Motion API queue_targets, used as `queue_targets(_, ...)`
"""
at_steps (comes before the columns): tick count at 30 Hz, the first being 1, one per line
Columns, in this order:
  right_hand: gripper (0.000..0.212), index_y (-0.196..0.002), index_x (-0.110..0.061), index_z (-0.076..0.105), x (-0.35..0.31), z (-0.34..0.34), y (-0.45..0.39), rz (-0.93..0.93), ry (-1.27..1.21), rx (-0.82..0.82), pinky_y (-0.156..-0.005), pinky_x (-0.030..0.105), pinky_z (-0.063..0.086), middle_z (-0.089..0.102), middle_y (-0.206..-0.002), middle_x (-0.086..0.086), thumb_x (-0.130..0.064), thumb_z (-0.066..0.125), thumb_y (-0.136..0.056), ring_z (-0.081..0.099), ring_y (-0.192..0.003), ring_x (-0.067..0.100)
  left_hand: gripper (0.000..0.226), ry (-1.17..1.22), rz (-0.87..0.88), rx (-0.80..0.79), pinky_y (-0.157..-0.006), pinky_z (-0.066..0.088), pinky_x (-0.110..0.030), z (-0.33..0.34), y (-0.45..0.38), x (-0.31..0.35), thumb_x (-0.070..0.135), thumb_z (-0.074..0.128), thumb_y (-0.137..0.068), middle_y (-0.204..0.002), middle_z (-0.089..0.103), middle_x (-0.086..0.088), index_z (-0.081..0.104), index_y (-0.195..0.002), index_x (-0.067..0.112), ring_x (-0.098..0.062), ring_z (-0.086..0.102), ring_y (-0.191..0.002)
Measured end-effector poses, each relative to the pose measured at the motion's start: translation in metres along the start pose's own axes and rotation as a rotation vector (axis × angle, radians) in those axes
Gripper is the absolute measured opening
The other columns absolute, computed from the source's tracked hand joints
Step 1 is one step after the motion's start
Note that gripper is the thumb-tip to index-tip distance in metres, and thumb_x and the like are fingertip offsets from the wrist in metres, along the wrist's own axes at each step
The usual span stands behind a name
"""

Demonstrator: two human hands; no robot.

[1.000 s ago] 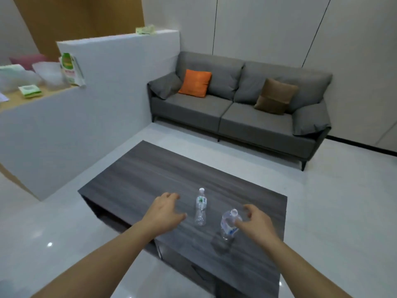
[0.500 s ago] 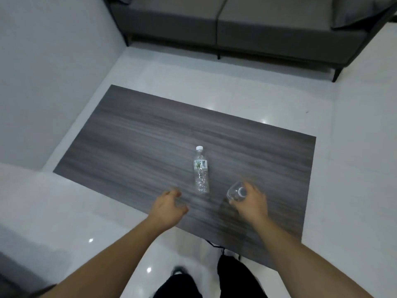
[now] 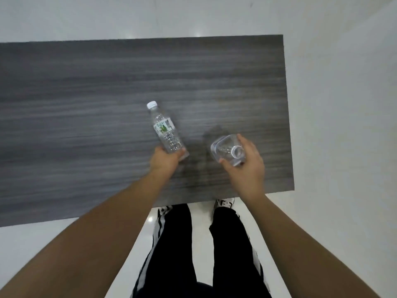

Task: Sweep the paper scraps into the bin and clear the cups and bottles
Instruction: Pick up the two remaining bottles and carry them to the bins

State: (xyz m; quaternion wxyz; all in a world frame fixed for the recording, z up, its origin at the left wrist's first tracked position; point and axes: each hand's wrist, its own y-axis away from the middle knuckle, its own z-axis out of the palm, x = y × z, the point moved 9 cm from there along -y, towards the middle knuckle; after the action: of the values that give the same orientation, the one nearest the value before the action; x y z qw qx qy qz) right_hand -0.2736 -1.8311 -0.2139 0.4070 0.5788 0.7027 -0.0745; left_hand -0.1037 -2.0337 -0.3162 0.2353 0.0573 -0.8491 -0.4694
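My left hand (image 3: 164, 161) grips the base of the labelled bottle (image 3: 165, 130), which leans up and away from my fingers, its white cap (image 3: 152, 104) at the far end. My right hand (image 3: 245, 163) curls around the second bottle (image 3: 225, 149), clear plastic seen from its neck end, thumb on the near side and fingers round the far side. The 2 bottles are near each other, not touching. Under both hands lies the dark wood-grain table (image 3: 86, 104). Nearer me than my hands, my black trousers (image 3: 171, 244) stand on the pale floor (image 3: 343, 104).

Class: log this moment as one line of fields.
left hand: grips labelled bottle | right hand: grips second bottle | table: no scraps seen
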Motion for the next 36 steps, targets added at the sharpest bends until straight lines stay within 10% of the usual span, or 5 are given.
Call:
queue_targets(14, 0.075, -0.136, -0.033, 0.057, 0.061, -0.027, 0.018, 0.29, -0.36, 0.204, -0.1, 0.038, 0.053, 0.062, -0.127, -0.017, -0.027, 0.088, -0.067, 0.06, -0.117, 0.008, 0.05, 0.187, -0.088, -0.161, -0.077, 0.058, -0.04, 0.076, -0.014, 0.004, 0.028, 0.082, -0.07, -0.09, 0.069, -0.008, 0.065, -0.111, 0.005, -0.023, 0.066, -0.075)
queue_targets(18, 0.076, -0.131, -0.039, 0.061, 0.118, -0.069, 0.059, 0.512, -0.461, 0.315, -0.087, 0.013, 0.048, 0.067, -0.116, -0.017, -0.022, 0.09, -0.062, 0.065, -0.107, 0.004, 0.038, 0.039, 0.069, -0.273, -0.073, 0.055, -0.037, 0.129, 0.055, 0.04, 0.027, 0.078, -0.077, -0.089, 0.067, -0.006, 0.064, -0.106, 0.008, -0.02, 0.064, -0.075)
queue_targets(21, 0.07, -0.11, -0.064, 0.062, 0.167, -0.113, 0.1, 0.584, -0.506, 0.383, -0.08, 0.018, 0.049, 0.067, -0.097, -0.034, -0.023, 0.087, -0.059, 0.063, -0.093, -0.012, 0.027, -0.124, 0.214, -0.37, -0.063, 0.053, -0.034, 0.177, 0.115, 0.059, 0.023, 0.079, -0.076, -0.084, 0.068, -0.005, 0.066, -0.096, 0.01, -0.018, 0.063, -0.07)
queue_targets(26, 0.081, -0.137, -0.031, 0.059, 0.274, -0.198, 0.166, 0.716, -0.655, 0.494, -0.093, 0.024, 0.044, 0.065, -0.13, -0.006, -0.026, 0.091, -0.062, 0.06, -0.121, 0.016, 0.037, -0.376, 0.328, -0.479, -0.063, 0.052, -0.032, 0.279, 0.221, 0.057, 0.024, 0.081, -0.069, -0.09, 0.072, -0.011, 0.068, -0.1, 0.007, -0.024, 0.069, -0.078)
queue_targets(36, 0.077, -0.139, -0.027, 0.052, 0.496, -0.465, 0.321, 0.838, -0.784, 0.776, -0.094, 0.032, 0.048, 0.06, -0.135, -0.003, -0.027, 0.085, -0.07, 0.06, -0.117, 0.019, 0.052, -0.818, 0.601, -0.686, -0.061, 0.054, -0.03, 0.572, 0.508, 0.023, 0.043, 0.083, -0.064, -0.097, 0.062, -0.007, 0.06, -0.097, 0.01, -0.02, 0.062, -0.082)
